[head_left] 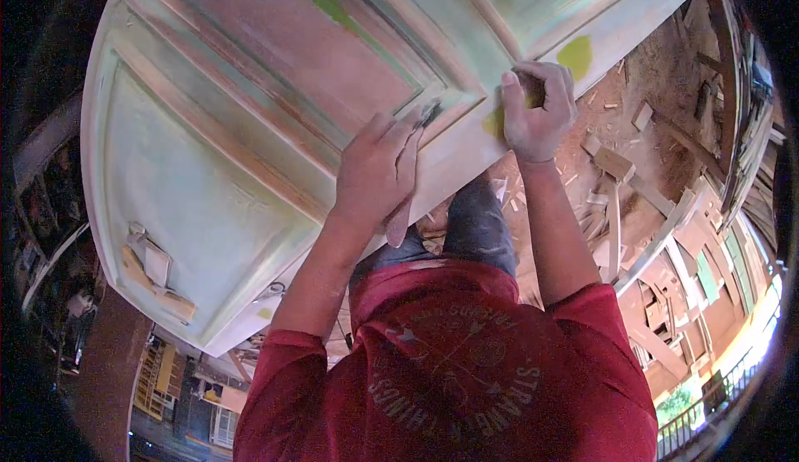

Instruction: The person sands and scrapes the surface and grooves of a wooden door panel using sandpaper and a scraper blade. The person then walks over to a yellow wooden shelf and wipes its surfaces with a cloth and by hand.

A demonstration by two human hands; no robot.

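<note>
A large wooden panel (216, 183) with raised mouldings, coated in patchy pale green and white, lies in front of me. My left hand (374, 166) is closed around a slim tool (399, 222) with a rounded, wood-coloured handle end below the palm. Beyond the fingertips, a dark patch (429, 115) shows on the moulding corner, where the tool's working end is hard to make out. Over the panel's near edge, my right hand (541, 112) has loosely bent fingers, with the thumb apart and nothing visible between them.
A wood strip (158, 285) and a small pale block (156, 260) lie on the panel's left end. Wood offcuts (614, 162) and shavings litter the floor at right. Stacked timber (753, 158) stands beyond them. Bright yellow-green patches (576, 56) mark the panel.
</note>
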